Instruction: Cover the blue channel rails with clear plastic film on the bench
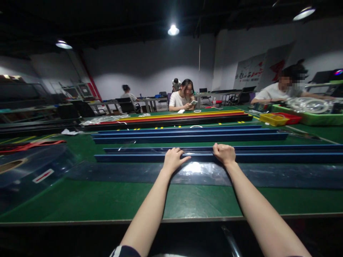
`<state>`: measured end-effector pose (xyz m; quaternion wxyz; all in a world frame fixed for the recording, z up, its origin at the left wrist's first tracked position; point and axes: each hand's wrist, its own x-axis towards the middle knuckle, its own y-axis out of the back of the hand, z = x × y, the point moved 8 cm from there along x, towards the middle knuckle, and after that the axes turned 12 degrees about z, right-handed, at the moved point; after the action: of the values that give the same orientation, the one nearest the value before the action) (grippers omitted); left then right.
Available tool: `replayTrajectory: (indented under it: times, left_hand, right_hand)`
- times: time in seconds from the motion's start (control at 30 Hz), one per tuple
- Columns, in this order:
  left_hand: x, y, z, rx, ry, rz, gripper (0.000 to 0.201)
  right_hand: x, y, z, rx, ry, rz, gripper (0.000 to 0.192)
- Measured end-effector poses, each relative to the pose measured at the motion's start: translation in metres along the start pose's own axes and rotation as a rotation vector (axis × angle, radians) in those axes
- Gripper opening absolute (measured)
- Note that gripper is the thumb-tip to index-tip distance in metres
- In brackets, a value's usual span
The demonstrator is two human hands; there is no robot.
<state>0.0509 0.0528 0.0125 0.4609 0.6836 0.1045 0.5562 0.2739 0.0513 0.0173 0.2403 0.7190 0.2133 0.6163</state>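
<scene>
- Blue channel strip (268, 157): the nearest of several long blue profiles, lying crosswise on the green tabletop (88, 200), directly under both hands and running far out past the right hand.
- Left hand (173, 160): its grip is spread, fingers flat, pressing on the strip's near edge where a clear plastic film (195, 169) meets it.
- Right hand (224, 153): its grip is curled into a loose fist on the strip's top edge, knuckles up (whether it pinches the film, I cannot tell).
- Progress, as I judge it: the film lies glossy and wrinkled just below the hands, seemingly only partly dealt with; most of the strip's length beyond either hand looks untouched.
- Beyond the hands: more blue profiles (187, 137), then red and yellow strips (182, 117); other people sit at far tables.
</scene>
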Motion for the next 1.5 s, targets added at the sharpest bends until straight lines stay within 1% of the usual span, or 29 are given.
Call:
replayTrajectory:
  times: [0.2,0.3,0.47,0.7,1.07,1.33,1.5]
  left_hand:
    - [0.0,0.001,0.012,-0.038,-0.136,0.038,0.04]
    - [0.001,0.0,0.013,-0.046,-0.16,0.043,0.037]
    - [0.002,-0.003,0.01,-0.071,-0.138,0.045,0.036]
    - [0.002,-0.004,0.009,-0.091,-0.121,0.045,0.038]
    - [0.003,-0.006,0.003,-0.063,-0.045,-0.037,0.047]
    - [0.003,-0.007,0.004,-0.033,-0.049,-0.072,0.049]
    - [0.004,-0.008,0.002,-0.063,-0.005,-0.09,0.046]
  right_hand:
    - [0.0,0.0,0.007,-0.007,-0.013,0.005,0.05]
    - [0.0,0.0,0.007,-0.008,-0.021,0.021,0.049]
    - [0.0,0.0,0.006,-0.003,-0.028,0.044,0.048]
    - [0.0,-0.001,0.006,-0.017,-0.044,-0.012,0.049]
    - [0.001,-0.003,0.007,-0.028,-0.053,-0.046,0.05]
    - [0.001,-0.001,0.006,-0.039,-0.062,-0.06,0.05]
    - [0.001,-0.001,0.007,-0.047,-0.074,-0.074,0.048]
